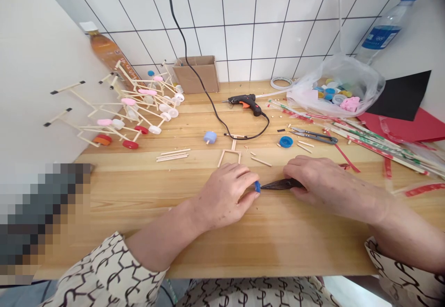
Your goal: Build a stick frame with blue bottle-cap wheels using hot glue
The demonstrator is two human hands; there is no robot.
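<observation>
A blue bottle cap [257,186] is pinched on edge between the thumb and fingers of my left hand [227,193]. My right hand [323,184] is wrapped round a pair of dark needle-nose pliers [280,184], whose tip meets the cap's right side. Whether the jaws grip the cap or only touch it I cannot tell. Just beyond my left hand lies a small frame of glued sticks [233,151]. A lilac cap [210,137] stands to its left, and another blue cap [286,141] lies flat beyond my right hand.
Several stick models with cap wheels [130,112] crowd the left. A glue gun [245,102] with a looping cord lies at the back. Thread snips [313,134], wrapped chopsticks [378,147] and a bag of caps [335,89] are at the right.
</observation>
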